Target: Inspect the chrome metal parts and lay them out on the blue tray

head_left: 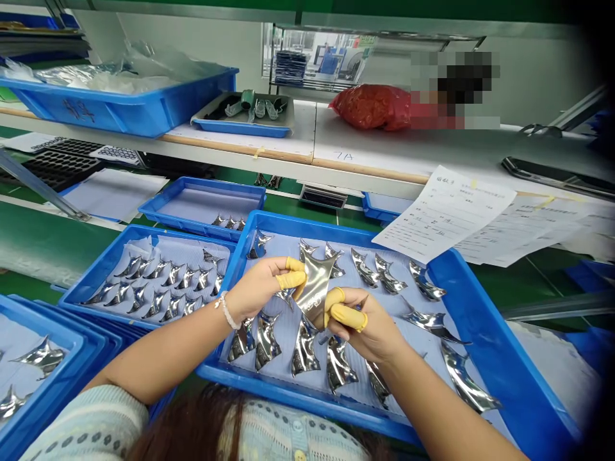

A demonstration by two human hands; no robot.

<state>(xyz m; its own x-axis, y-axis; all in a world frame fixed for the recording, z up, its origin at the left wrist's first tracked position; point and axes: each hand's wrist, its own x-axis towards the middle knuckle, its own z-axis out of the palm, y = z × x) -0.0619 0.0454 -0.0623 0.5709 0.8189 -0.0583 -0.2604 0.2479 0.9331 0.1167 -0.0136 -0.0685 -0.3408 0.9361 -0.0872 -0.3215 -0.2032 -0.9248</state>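
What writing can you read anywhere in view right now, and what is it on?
"7A": handwritten in blue on the white shelf.
Dark marker writing on the side of the blue crate: too blurred to read.
Printed form on the paper sheet: too small to read.

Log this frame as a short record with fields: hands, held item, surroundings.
Held item: curved shiny metal piece
Left hand: pinches its upper part, yellow finger cots on fingers
Right hand: holds its lower part, also wearing yellow finger cots
Below hands: blue plastic tray of similar pieces
Nearby: second blue tray; printed papers
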